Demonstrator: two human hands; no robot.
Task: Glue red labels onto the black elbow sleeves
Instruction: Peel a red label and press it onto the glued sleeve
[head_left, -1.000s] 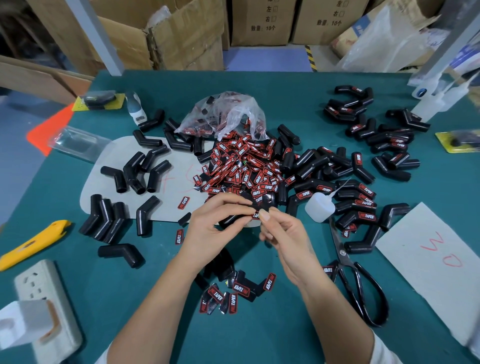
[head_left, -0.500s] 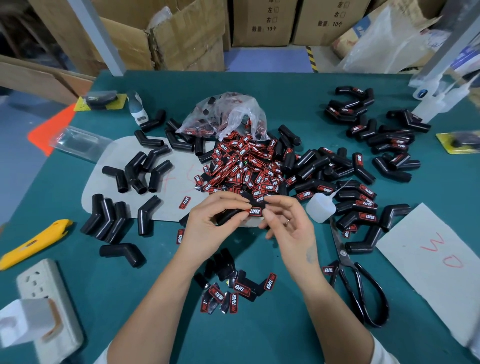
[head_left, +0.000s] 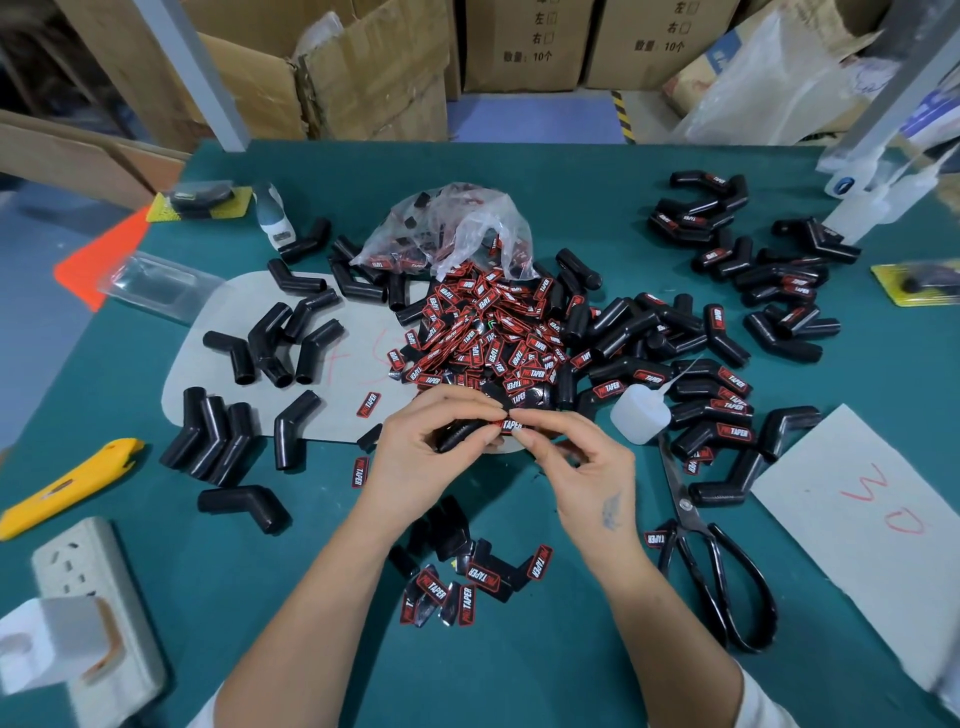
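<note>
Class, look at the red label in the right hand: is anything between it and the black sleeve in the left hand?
Nothing visible: the red label already meets the black sleeve, held by the left hand and right hand.

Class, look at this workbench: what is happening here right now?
A person is fixing a red label onto a black elbow sleeve. The left hand grips the sleeve while the right hand pinches the label against it. A pile of loose labels lies just beyond, with a small glue bottle and labelled sleeves to the right and plain sleeves to the left.
</note>
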